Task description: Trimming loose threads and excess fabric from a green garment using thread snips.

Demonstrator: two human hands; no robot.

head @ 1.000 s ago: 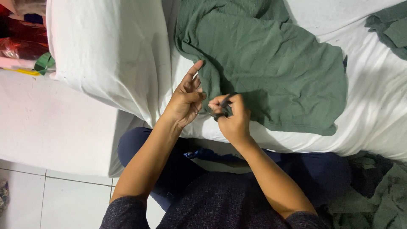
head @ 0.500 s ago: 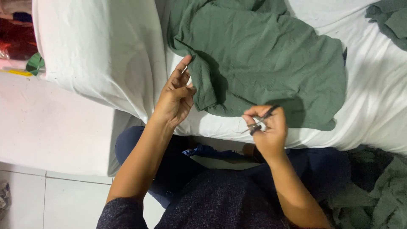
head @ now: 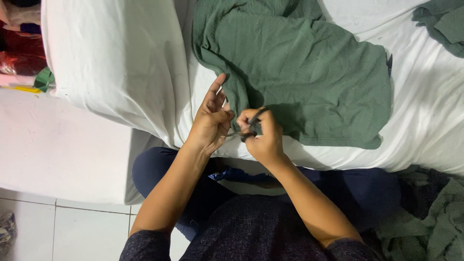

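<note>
White sheeting covers the bed, and on it lies a large green cloth, spread and rumpled. At its near edge the left hand pinches the hem between thumb and fingers. Just beside it, almost touching, the right hand is closed around small dark scissors, blades toward the left hand.

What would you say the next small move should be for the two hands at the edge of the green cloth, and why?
Probably close the small scissors in the right hand. The left hand pinches something fine at the green cloth edge, and the tips point toward that pinch. Whether a thread sits between the blades is too small to tell.
</note>
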